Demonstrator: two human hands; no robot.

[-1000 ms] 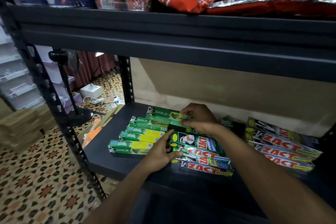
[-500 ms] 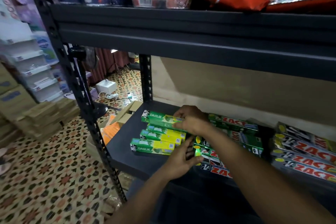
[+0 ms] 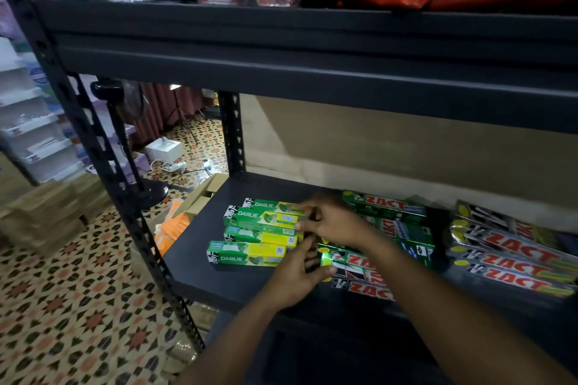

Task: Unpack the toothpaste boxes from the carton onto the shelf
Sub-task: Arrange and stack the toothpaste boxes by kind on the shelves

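On the dark metal shelf board, four green-and-yellow Darlie toothpaste boxes lie close together at nine o'clock from the hands. The right hand curls finger and thumb round the right end of the farther ones. The left hand, fingers nearly straight, touches the nearer ends. Green Zact boxes lie at three o'clock, with black-and-silver Zact boxes beyond them.
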